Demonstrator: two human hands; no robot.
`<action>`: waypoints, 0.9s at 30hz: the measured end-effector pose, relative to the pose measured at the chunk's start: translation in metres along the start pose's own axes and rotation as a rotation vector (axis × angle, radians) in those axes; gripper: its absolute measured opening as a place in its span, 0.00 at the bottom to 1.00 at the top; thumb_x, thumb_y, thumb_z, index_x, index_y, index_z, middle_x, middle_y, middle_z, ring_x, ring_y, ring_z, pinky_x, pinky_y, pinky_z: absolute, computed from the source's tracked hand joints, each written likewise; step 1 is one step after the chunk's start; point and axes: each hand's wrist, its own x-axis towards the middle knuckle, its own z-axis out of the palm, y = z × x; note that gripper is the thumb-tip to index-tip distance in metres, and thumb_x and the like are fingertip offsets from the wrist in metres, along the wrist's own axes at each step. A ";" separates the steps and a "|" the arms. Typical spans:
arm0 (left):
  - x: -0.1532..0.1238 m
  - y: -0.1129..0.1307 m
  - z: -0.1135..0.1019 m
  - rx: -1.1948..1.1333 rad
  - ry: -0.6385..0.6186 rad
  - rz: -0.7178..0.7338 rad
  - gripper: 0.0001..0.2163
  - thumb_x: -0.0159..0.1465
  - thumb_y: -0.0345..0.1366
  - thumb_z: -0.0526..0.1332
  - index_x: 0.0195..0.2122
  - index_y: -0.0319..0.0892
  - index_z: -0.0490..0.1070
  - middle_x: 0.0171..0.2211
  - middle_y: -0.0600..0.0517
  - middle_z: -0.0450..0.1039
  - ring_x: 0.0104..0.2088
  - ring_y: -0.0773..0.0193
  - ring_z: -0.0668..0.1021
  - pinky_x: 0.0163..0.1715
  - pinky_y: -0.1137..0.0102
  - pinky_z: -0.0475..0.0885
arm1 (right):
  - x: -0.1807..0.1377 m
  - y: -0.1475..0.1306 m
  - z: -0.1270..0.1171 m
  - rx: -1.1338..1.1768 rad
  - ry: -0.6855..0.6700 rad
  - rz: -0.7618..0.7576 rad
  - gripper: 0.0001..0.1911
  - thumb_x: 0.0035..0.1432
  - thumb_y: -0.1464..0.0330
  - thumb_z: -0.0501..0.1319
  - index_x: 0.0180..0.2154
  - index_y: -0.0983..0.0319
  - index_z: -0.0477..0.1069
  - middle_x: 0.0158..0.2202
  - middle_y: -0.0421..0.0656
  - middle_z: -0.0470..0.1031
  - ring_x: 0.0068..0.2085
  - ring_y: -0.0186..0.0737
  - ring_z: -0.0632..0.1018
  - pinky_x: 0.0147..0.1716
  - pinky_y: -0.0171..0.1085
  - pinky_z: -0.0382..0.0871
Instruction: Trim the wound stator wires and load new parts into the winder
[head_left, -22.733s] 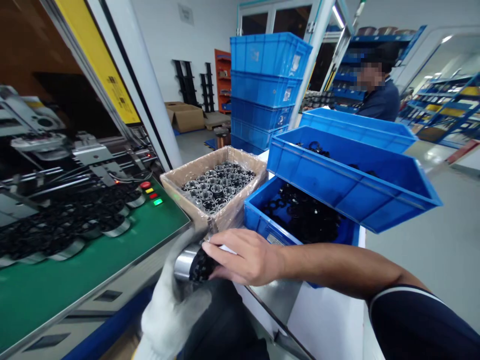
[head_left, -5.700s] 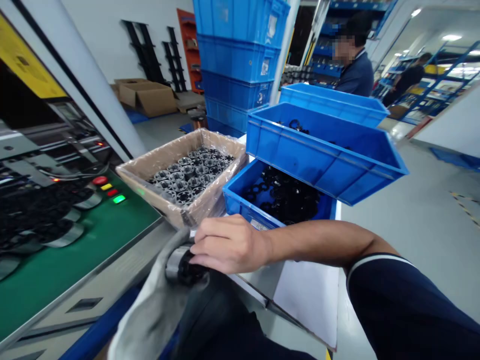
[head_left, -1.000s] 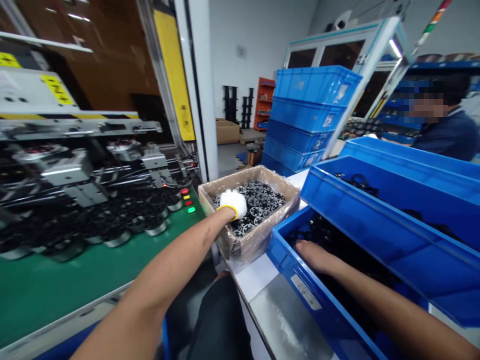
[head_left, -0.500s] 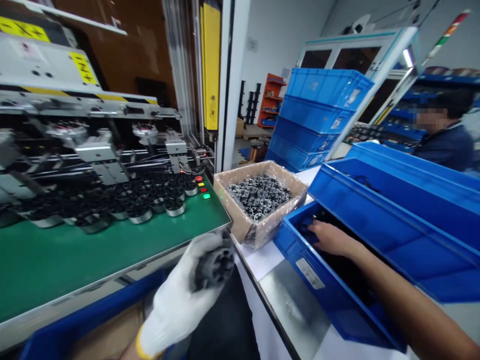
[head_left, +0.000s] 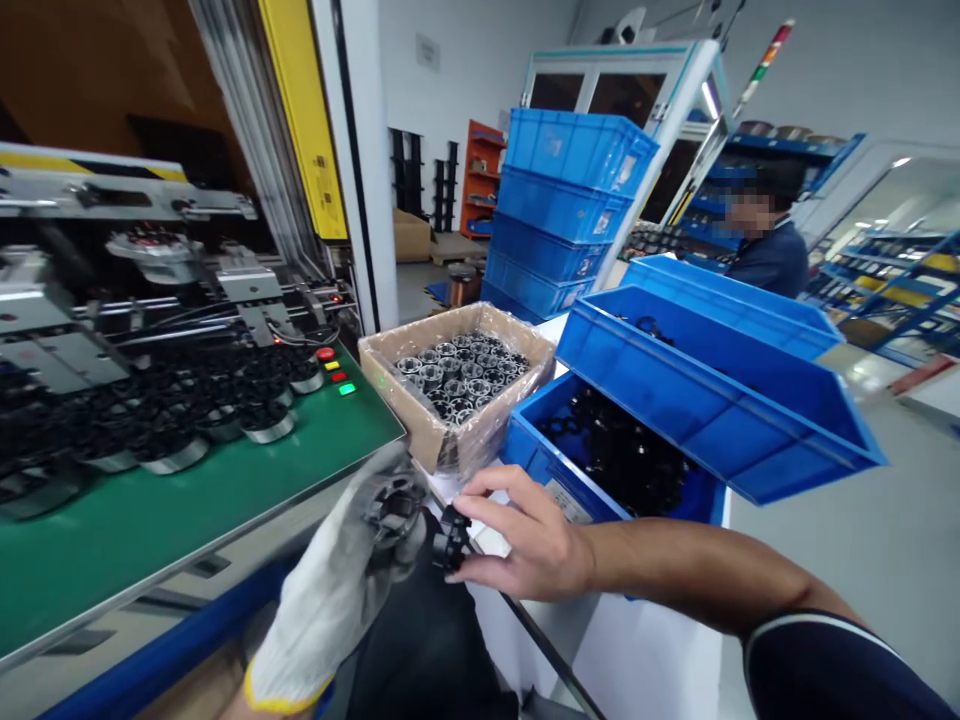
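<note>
My left hand [head_left: 330, 580], in a white glove with a yellow cuff, is closed around a grey ring-shaped metal core [head_left: 395, 508] with slots inside, like a motor stator core. Its open end faces right. Bare, my right hand [head_left: 529, 545] pinches a small black toothed plastic part [head_left: 451, 540] between thumb and fingers, just right of the core and apart from it. Behind the hands, a cardboard box [head_left: 480, 455] holds many similar metal cores. A blue bin [head_left: 525, 440] to the right contains a heap of black plastic parts [head_left: 622, 450].
On the left, a green worktop [head_left: 300, 460] carries rows of cores with black parts [head_left: 266, 415], before a machine [head_left: 255, 285] with lit buttons. Another blue bin [head_left: 720, 400] overlaps the lower one. Stacked blue crates [head_left: 562, 200] stand behind; a person [head_left: 772, 245] is at far right.
My right hand has come out of the blue bin with a black plastic part and moved left, close to the core. My left hand has turned the core slightly. The view has swung right.
</note>
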 end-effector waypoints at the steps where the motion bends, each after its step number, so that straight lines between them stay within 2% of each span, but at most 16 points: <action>1: 0.002 -0.006 0.003 0.008 -0.042 -0.006 0.32 0.59 0.62 0.64 0.61 0.53 0.72 0.55 0.46 0.79 0.39 0.54 0.84 0.34 0.64 0.83 | -0.001 0.001 0.000 -0.002 0.019 -0.016 0.35 0.62 0.60 0.71 0.64 0.68 0.63 0.47 0.55 0.76 0.49 0.44 0.78 0.47 0.40 0.79; 3: 0.004 -0.014 0.008 0.119 -0.136 0.029 0.34 0.56 0.63 0.65 0.59 0.52 0.74 0.52 0.45 0.80 0.40 0.51 0.84 0.34 0.62 0.83 | -0.001 0.003 -0.002 -0.025 0.026 -0.037 0.38 0.61 0.59 0.71 0.65 0.69 0.61 0.46 0.54 0.76 0.49 0.45 0.78 0.47 0.40 0.78; 5: 0.005 -0.018 0.011 0.215 -0.200 0.068 0.37 0.48 0.56 0.73 0.60 0.52 0.74 0.52 0.46 0.81 0.45 0.47 0.83 0.41 0.61 0.83 | 0.001 0.006 -0.004 -0.056 0.007 -0.038 0.39 0.62 0.59 0.70 0.65 0.70 0.60 0.47 0.54 0.75 0.49 0.45 0.78 0.48 0.40 0.78; 7: 0.002 -0.017 0.014 0.251 -0.216 0.075 0.44 0.43 0.47 0.77 0.64 0.53 0.70 0.55 0.48 0.79 0.51 0.45 0.82 0.49 0.60 0.81 | 0.003 0.006 -0.005 -0.071 0.004 -0.032 0.34 0.65 0.60 0.68 0.64 0.69 0.61 0.46 0.54 0.75 0.48 0.44 0.78 0.47 0.40 0.78; 9: -0.001 -0.012 0.016 0.350 -0.204 0.092 0.47 0.45 0.45 0.76 0.68 0.53 0.64 0.57 0.49 0.79 0.53 0.45 0.82 0.51 0.60 0.80 | 0.004 0.007 -0.006 -0.069 0.018 -0.029 0.29 0.67 0.62 0.66 0.63 0.69 0.64 0.46 0.54 0.75 0.48 0.43 0.78 0.46 0.39 0.78; 12: -0.004 -0.002 0.017 0.557 -0.176 0.130 0.44 0.48 0.44 0.73 0.68 0.51 0.64 0.56 0.49 0.79 0.55 0.44 0.81 0.51 0.60 0.80 | 0.005 0.008 -0.007 -0.066 -0.007 -0.054 0.26 0.66 0.65 0.66 0.60 0.68 0.66 0.47 0.53 0.76 0.48 0.42 0.77 0.46 0.38 0.78; 17: -0.005 0.011 0.017 0.818 -0.138 -0.011 0.42 0.47 0.40 0.70 0.67 0.58 0.66 0.54 0.53 0.81 0.51 0.44 0.83 0.49 0.58 0.81 | 0.000 0.012 -0.009 -0.090 -0.157 -0.055 0.24 0.64 0.67 0.67 0.58 0.68 0.68 0.48 0.53 0.75 0.52 0.43 0.76 0.51 0.39 0.76; 21: -0.004 0.003 0.012 0.793 -0.198 0.050 0.38 0.50 0.39 0.70 0.65 0.58 0.69 0.55 0.56 0.80 0.53 0.49 0.83 0.52 0.64 0.79 | -0.004 0.014 -0.009 -0.118 -0.260 -0.010 0.25 0.64 0.66 0.67 0.59 0.67 0.68 0.49 0.53 0.75 0.54 0.43 0.76 0.52 0.40 0.76; 24: -0.002 -0.005 0.007 0.766 -0.198 0.057 0.34 0.54 0.41 0.67 0.65 0.56 0.69 0.53 0.56 0.81 0.48 0.51 0.84 0.45 0.68 0.81 | -0.001 0.013 -0.011 -0.129 -0.268 -0.035 0.23 0.66 0.66 0.65 0.58 0.68 0.69 0.49 0.53 0.76 0.53 0.43 0.76 0.50 0.40 0.77; 27: -0.003 -0.008 0.005 0.772 -0.185 0.023 0.33 0.55 0.42 0.66 0.65 0.55 0.70 0.48 0.55 0.83 0.40 0.52 0.86 0.38 0.68 0.82 | 0.002 0.014 -0.012 -0.127 -0.230 -0.092 0.20 0.67 0.65 0.64 0.55 0.70 0.70 0.47 0.54 0.76 0.50 0.44 0.76 0.47 0.40 0.77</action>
